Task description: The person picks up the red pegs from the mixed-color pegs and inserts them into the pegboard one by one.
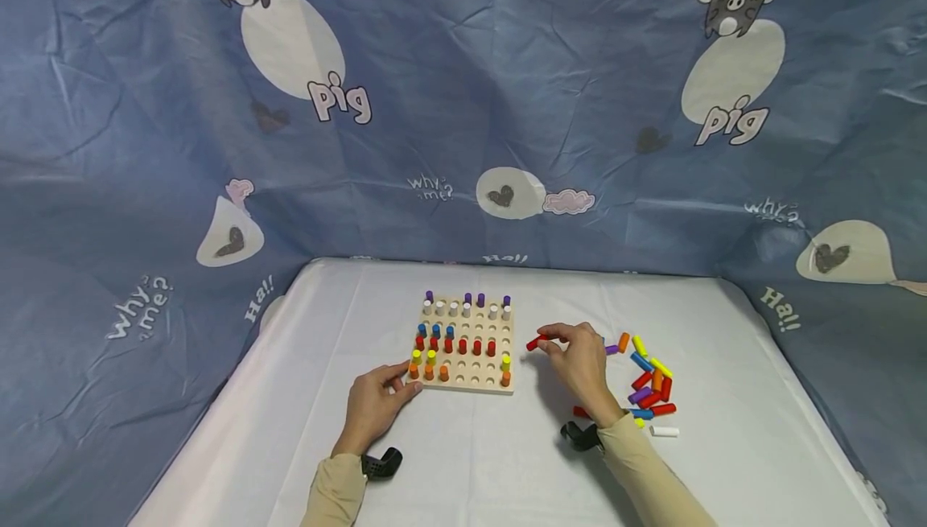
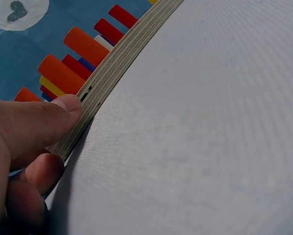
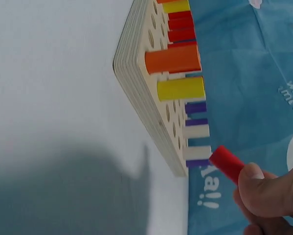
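At the pegboard's (image 1: 467, 386) near left corner, a careless tug by the left hand (image 1: 374, 405) could shift the pegboard and jostle its standing pegs (image 1: 463, 346). Just off the pegboard's right side, the red peg (image 1: 533, 343) could tilt or slip, being pinched toward one end; farther right of the pegboard, the loose pegs (image 1: 657, 380) (round, so likely rollers) could scatter if the right sleeve (image 1: 639, 463) brushed them. The left hand grips that corner; the right hand (image 1: 582, 362), nearly closed, pinches the red peg apart from the pegboard.
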`<state>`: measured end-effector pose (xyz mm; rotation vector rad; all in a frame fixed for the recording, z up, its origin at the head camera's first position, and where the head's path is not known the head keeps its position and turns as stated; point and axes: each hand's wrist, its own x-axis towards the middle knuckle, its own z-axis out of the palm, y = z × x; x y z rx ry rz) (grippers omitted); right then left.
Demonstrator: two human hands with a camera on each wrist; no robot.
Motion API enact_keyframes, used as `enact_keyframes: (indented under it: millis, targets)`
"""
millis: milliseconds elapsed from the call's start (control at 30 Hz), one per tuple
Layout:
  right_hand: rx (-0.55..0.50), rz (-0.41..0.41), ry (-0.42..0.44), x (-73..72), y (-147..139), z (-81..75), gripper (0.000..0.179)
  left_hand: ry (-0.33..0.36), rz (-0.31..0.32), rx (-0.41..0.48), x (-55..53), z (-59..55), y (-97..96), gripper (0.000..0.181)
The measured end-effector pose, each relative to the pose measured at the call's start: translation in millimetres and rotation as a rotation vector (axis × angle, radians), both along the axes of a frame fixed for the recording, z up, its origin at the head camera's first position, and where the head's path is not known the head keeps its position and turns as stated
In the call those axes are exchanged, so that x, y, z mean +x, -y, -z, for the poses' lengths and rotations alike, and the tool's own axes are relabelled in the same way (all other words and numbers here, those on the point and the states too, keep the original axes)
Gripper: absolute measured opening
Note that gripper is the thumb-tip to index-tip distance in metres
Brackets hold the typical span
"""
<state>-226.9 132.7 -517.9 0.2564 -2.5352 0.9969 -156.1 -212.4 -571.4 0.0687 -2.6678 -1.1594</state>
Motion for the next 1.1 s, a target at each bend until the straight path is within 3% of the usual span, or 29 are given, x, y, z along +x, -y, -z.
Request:
enact_keyframes:
  millis: [467,667,1100]
  targets:
    - [0.056,-0.025,-0.045,-7.3,32,1.0,0.011,-0.013,0.008,-0.008,-1.6,0.0,1.2,0.047]
    - [0.101,-0.074,-0.053,-7.9,42,5.4,0.011,-0.010,0.010,0.000,-2.5,-1.3,-1.0,0.048]
    - [0.237,-0.117,-0.174,-6.0,51,6.8,0.015,-0.008,0.006,-0.006,-0.8,1.1,0.3,0.047]
